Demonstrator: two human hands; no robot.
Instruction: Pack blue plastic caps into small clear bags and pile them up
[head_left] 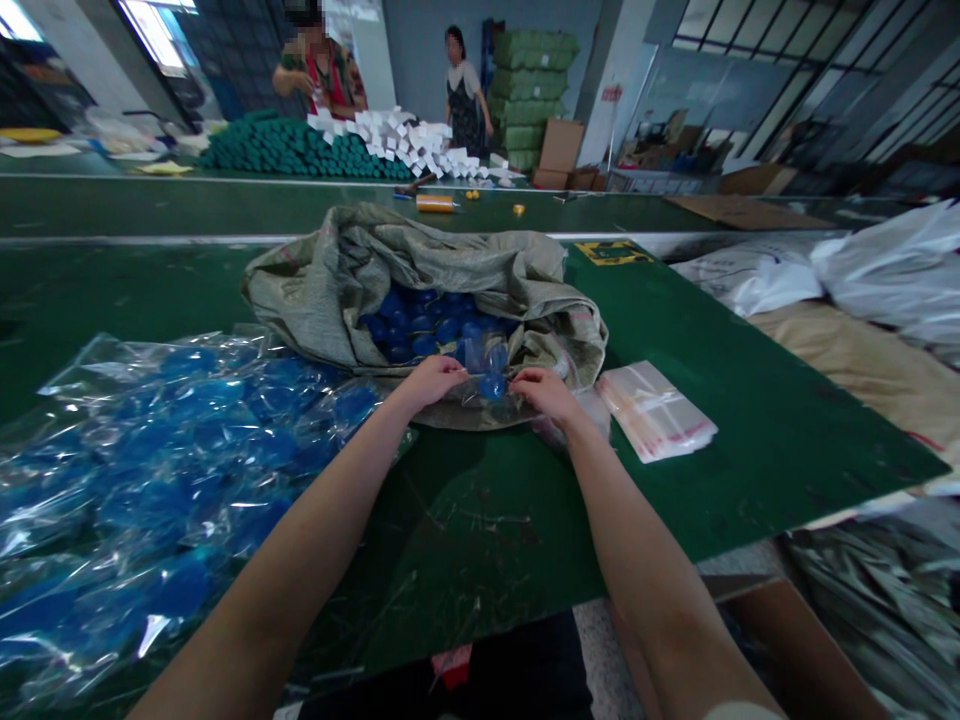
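Note:
My left hand (431, 382) and my right hand (541, 392) pinch the top edge of a clear plastic bag (480, 365) from either side. A blue plastic item (492, 387) sits inside the bag, partly blurred by the film. Just behind my hands, a grey-green woven sack (420, 262) lies open, full of blue round plastic pieces (420, 325). To the right of my right hand lies a stack of flat, unused clear bags with red marks (652, 410). A large heap of filled plastic bags with blue contents (165, 470) spreads to my left.
The sack and bags lie on a scratched green work table (480, 530). White sacks (885, 265) lie to the right, with a cardboard box (795, 650) below. Beyond a second green table, two people stand by white blocks (405, 140) and green rolls (292, 150).

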